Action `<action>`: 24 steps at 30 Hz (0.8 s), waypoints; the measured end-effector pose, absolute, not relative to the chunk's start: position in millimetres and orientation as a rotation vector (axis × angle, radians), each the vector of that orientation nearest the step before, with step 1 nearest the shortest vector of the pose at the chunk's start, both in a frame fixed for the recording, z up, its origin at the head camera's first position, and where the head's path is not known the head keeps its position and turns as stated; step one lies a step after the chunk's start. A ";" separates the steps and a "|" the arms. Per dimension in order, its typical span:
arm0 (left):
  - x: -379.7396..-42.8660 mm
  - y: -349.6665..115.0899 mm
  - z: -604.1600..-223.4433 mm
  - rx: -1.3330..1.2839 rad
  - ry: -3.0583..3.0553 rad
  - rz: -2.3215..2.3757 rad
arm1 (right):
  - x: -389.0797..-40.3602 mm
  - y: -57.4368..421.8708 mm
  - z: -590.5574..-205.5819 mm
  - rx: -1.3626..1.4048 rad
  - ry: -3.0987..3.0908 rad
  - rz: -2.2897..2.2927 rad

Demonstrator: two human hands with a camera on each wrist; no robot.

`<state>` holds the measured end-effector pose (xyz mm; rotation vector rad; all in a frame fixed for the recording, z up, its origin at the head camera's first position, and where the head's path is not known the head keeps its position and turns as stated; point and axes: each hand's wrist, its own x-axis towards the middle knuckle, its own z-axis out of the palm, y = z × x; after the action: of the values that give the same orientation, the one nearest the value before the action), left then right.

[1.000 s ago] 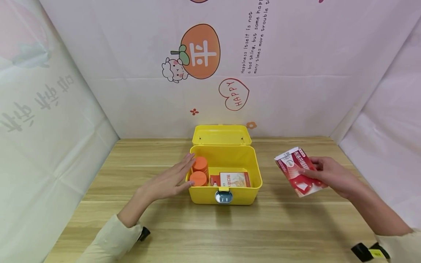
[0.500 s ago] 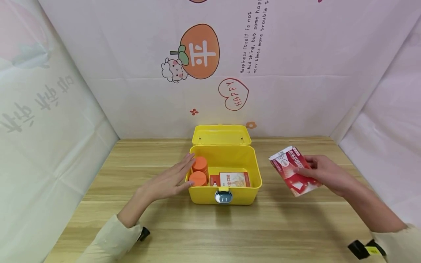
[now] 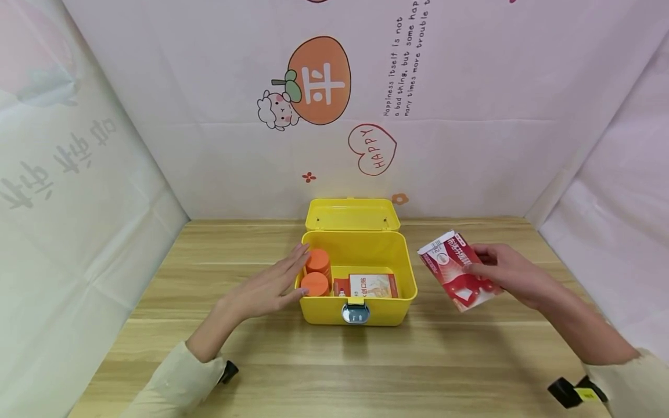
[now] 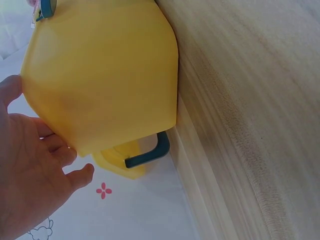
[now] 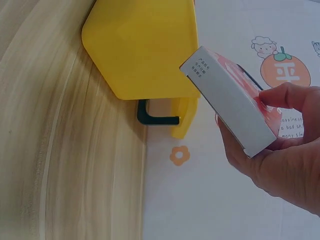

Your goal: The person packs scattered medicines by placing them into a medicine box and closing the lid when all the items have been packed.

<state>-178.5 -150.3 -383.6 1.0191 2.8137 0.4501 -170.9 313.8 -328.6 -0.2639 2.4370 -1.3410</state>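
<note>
A yellow storage box (image 3: 340, 310) stands with its lid (image 3: 352, 215) swung back. Two orange-capped containers (image 3: 315, 284) fill its left end, and a white-and-red carton (image 3: 373, 285) lies near its front wall beside a smaller red piece. My left hand (image 3: 261, 290) rests against the box's left rim, fingers extended; the left wrist view shows this hand (image 4: 37, 170) along the rim edge. To the right of the box, above the table, my right hand (image 3: 512, 273) pinches a red medicine box (image 3: 460, 273) between thumb and fingers. The right wrist view shows the medicine box's white end (image 5: 232, 105).
The wooden table (image 3: 345, 371) meets a printed cloth wall (image 3: 235, 168) close behind the box. A grey latch (image 3: 356, 313) sits on the box's front. A dark green handle (image 5: 157, 120) hangs behind, at the lid.
My right hand has moved left with the medicine box, bringing it closer to the yellow box. The left hand has stayed at the rim.
</note>
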 end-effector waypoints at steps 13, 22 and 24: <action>-179.5 -150.6 -383.7 1.024 2.813 0.439 | -174.5 295.6 -315.2 -0.354 2.517 -1.201; -178.1 -149.9 -382.5 1.023 2.811 0.444 | -176.7 289.0 -311.8 -0.389 2.558 -1.141; -177.8 -149.8 -382.2 1.026 2.810 0.453 | -177.3 287.0 -310.5 -0.376 2.560 -1.127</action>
<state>-177.8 -149.8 -382.2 1.0258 2.8095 0.4531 -177.3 287.0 -310.5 -0.3757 2.5602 -1.1272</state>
